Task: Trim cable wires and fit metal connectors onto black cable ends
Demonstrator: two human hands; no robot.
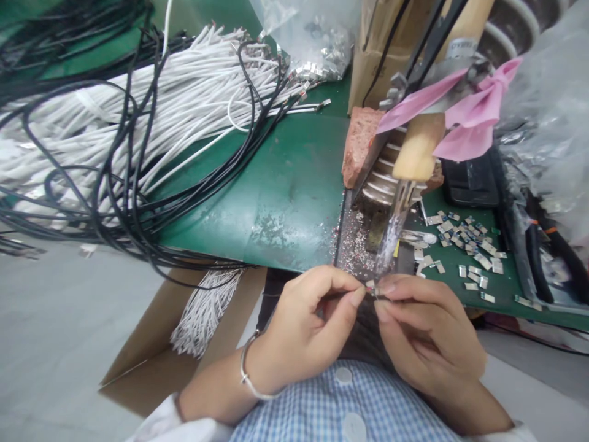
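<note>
At the front edge of the bench my two hands meet below a soldering iron [391, 239]. My left hand [317, 319] is closed in a pinch on a thin cable end, mostly covered by the fingers, with a speck of red at its tip. Facing it, my right hand [423, 325] pinches a small metal connector [370, 285] between thumb and fingertips. The two pieces meet or nearly touch; which, I cannot tell. Just above them hangs the iron's whitish tip, its wooden handle [418, 147] fixed at a slant and tied with pink cloth [478, 116].
White cables [193, 92] and black cables [124, 153] pile up on the left. Loose connectors [473, 236] lie at right beside pliers [538, 252]. A brick [361, 147] stands by solder crumbs [359, 245]. Below, a cardboard box [151, 331] holds white cables.
</note>
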